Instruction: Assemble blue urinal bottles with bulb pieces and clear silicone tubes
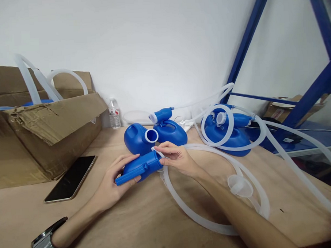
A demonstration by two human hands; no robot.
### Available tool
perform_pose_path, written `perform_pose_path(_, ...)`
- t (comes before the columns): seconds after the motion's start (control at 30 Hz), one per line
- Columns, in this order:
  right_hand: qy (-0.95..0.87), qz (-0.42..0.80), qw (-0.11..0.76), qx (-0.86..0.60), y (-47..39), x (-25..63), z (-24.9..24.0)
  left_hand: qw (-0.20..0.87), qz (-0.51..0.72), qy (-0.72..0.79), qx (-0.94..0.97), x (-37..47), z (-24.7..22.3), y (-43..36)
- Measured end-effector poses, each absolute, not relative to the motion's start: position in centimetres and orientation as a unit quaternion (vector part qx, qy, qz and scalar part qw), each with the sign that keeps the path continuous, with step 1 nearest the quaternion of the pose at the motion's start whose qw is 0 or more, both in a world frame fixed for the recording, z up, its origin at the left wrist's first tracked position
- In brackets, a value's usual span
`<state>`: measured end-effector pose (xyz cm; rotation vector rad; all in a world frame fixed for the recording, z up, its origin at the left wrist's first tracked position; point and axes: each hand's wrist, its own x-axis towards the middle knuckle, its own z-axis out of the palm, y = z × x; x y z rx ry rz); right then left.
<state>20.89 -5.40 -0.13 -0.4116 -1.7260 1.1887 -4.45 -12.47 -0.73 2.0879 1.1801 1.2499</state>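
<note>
My left hand (pixel 117 177) wraps round a blue plastic urinal cup (pixel 141 166) with a long ridge along its side, its mouth tilted to the right. At that mouth, my right hand (pixel 179 159) pinches a small white plastic part (pixel 157 151) between thumb and fingers; most of it is hidden. Just behind stands a blue urinal bottle (pixel 134 138) with a white-rimmed opening. A second blue bottle (pixel 171 133) carries a cup on its handle. Beneath my right forearm loops a clear tube (pixel 191 215), near a translucent funnel-shaped piece (pixel 240 185).
On the left are an open cardboard box (pixel 72 120) with tubes sticking out and a black phone (pixel 70 179). A water bottle (pixel 114 113) stands by the wall. Another blue bottle (pixel 229 139) lies under coiled tubing at right, near a blue metal frame (pixel 244 43).
</note>
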Motion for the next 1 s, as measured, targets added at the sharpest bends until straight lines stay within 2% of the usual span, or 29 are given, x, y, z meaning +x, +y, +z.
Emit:
perform_pose_path(0.33,-0.648,0.531,0.498,-0.225,-5.8,20.4,-0.1,0.193,0.468,0.466,0.725,-4.3,-0.8,-12.6)
perform_pose_path(0.57,-0.666,0.499,0.506,-0.225,-5.7,20.4,-0.2,0.151,0.459,0.430,0.762,-5.1,-0.8,-12.3)
perform_pose_path(0.73,-0.746,0.528,0.378,-0.147,-7.6,20.1,0.8,0.111,0.436,0.371,0.813,-4.9,-1.2,-12.7)
perform_pose_path(1.0,-0.741,0.574,0.310,-0.160,-9.1,18.8,-0.2,0.090,0.449,0.349,0.817,-3.6,-2.0,-13.6)
